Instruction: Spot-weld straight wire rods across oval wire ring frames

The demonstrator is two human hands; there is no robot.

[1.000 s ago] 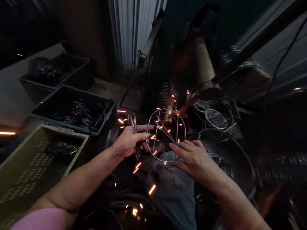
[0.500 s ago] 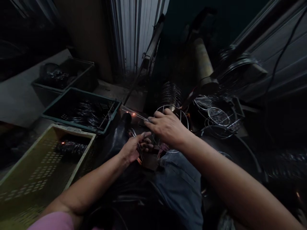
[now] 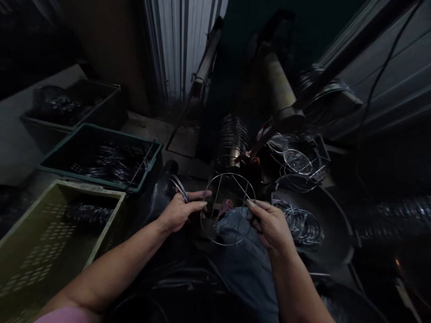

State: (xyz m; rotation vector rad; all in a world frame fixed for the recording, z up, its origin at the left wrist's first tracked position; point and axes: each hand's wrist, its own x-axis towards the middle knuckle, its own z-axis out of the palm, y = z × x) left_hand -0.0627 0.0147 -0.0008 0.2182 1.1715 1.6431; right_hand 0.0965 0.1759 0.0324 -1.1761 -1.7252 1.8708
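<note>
A round wire frame (image 3: 218, 177) with thin bars across it is upright between my hands, above my knee. My right hand (image 3: 269, 220) is closed in a pinch at its right rim. A thin bar slants up and left from those fingertips across the ring. My left hand (image 3: 180, 211) has several loose wire rings (image 3: 179, 187) hooked in it, between thumb and palm. Its thumb and index finger point at the frame's left rim; whether they touch it I cannot tell. The other left fingers are partly hidden.
On the left stand a yellow crate (image 3: 117, 211) with coiled wire, a green crate (image 3: 90, 179) of wire pieces and a grey bin (image 3: 111, 105). Ahead is a wire-wound spool (image 3: 232, 134). At right, a round basin (image 3: 336, 224) holds wire rings (image 3: 303, 224); a post (image 3: 279, 85) leans behind.
My right hand has moved right and down, from above the wire frame to its right rim. The frame has come lower and nearer. The glowing sparks by the left hand are gone.
</note>
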